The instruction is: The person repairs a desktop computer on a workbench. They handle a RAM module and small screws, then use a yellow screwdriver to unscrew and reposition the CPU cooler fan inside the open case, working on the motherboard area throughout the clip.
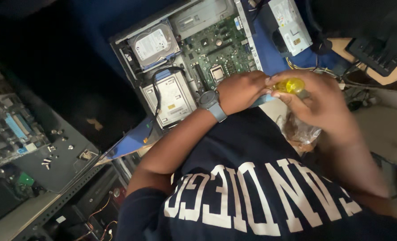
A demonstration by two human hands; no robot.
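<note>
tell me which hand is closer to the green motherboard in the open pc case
Left. The left hand lies at the edge of the green motherboard, while the right hand grips a yellow-handled screwdriver off to its side, outside the case.

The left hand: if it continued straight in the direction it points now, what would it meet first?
Probably the yellow screwdriver handle held by the right hand. The left hand points toward it and looks almost touching, though depth is unclear.

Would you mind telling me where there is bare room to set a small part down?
The pale surface right of the right hand looks bare. Inside the open computer case it is crowded: hard drive, optical drive and motherboard fill it.
</note>
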